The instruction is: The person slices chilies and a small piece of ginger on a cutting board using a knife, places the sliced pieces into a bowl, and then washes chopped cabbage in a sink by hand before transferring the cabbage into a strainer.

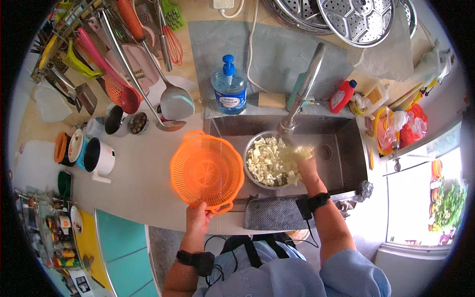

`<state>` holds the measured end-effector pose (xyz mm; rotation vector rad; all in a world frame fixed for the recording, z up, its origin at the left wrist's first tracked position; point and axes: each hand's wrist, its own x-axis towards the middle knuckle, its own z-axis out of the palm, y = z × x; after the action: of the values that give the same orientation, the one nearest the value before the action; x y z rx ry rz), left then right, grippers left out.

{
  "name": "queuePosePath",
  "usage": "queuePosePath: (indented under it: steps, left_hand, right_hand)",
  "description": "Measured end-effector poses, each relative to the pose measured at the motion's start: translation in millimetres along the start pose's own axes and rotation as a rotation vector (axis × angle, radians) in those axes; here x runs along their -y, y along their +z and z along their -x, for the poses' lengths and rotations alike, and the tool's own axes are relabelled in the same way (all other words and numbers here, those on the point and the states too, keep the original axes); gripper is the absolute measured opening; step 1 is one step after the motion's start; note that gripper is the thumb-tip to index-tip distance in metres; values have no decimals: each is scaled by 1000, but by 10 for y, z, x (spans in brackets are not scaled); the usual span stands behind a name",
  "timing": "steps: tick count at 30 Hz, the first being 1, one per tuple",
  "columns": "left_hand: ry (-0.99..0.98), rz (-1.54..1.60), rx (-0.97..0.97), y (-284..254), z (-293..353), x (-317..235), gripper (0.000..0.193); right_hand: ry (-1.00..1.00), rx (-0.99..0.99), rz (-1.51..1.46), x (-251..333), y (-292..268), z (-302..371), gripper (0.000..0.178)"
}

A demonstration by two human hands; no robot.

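My left hand (198, 217) grips the near edge of an orange plastic colander (205, 171), by its front handle. The colander sits at the left edge of the sink, with nothing in it. Inside the sink stands a round metal bowl (257, 182) filled with pale cauliflower pieces (267, 158). At the bowl's right side, my right hand (308, 167) is closed around some of the cauliflower; its fingertips are blurred and partly covered by the pieces. Above the bowl's far rim hangs the metal faucet (302, 89).
The steel sink (346, 143) extends right to its drain. A grey cloth (269, 214) lies on its front edge. Behind stand a blue pump bottle (229, 91) and a red bottle (342, 96). Hanging ladles and a spatula (176, 101) reach over the counter, near a white pot (99, 154).
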<state>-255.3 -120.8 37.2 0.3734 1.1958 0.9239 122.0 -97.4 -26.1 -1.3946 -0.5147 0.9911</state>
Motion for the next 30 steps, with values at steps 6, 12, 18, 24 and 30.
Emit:
queuePosePath:
  steps: [6, 12, 18, 24, 30]
  left_hand:
    - [12, -74, 35, 402, -98, 263, 40]
    - [50, -61, 140, 814, -119, 489, 43]
    - [-95, 89, 115, 698, -200, 440, 40]
    - [-122, 100, -25, 474, -401, 488, 42]
    - [26, 179, -7, 335, -396, 530, 46]
  right_hand:
    - [-146, 114, 134, 519, 233, 403, 50]
    - [-479, 310, 519, 425, 967, 750, 79]
    - [-213, 740, 467, 515, 844, 734, 82]
    - [-236, 431, 573, 586, 25, 137, 16]
    - [-270, 583, 1517, -125, -638, -405, 25]
